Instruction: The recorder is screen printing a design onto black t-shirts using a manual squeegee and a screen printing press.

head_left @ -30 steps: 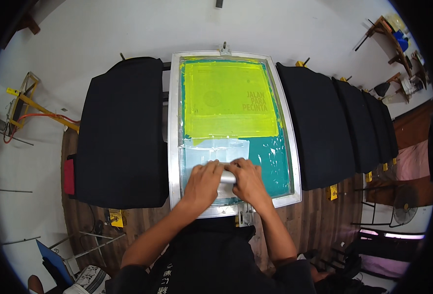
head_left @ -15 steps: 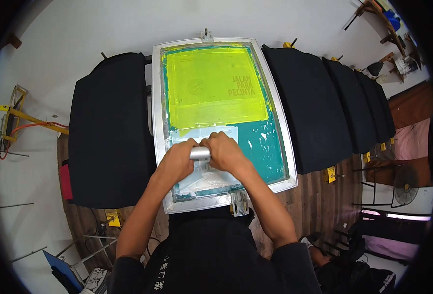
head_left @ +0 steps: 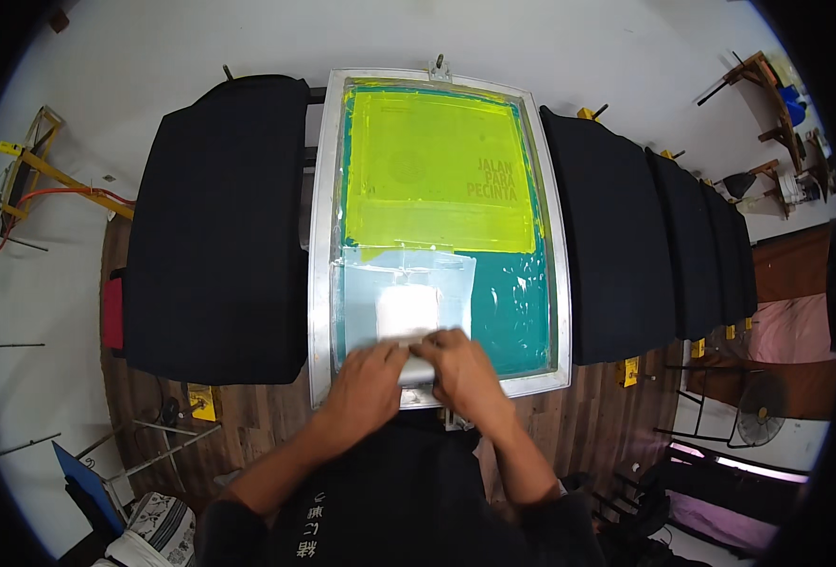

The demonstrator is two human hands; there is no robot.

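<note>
Both my hands are closed on a silver squeegee [head_left: 416, 370] at the near end of a screen-printing frame [head_left: 320, 236]. My left hand [head_left: 366, 386] grips its left part and my right hand [head_left: 465, 376] its right, thumbs close together in the middle. Slight motion blur softens the fingers, and the squeegee's blade is hidden. Beyond the hands, a bright white rectangle [head_left: 408, 310] shows within a pale blue patch [head_left: 366, 274] of the mesh. Yellow-green film [head_left: 418, 132], with faint lettering, covers the far half; teal mesh [head_left: 512, 307] lies on the right with white smears.
A black-covered printing board [head_left: 219, 236] stands left of the frame. Several more [head_left: 616, 236] line up at right. Metal clamps hold the frame's far [head_left: 439, 68] and near ends. A yellow metal arm [head_left: 68, 180] reaches in at left, and a fan [head_left: 760, 414] stands at right.
Both hands have pulled the squeegee toward me, from the middle of the pale blue patch to the frame's near end. The white rectangle beyond them now shows. The view has shifted slightly.
</note>
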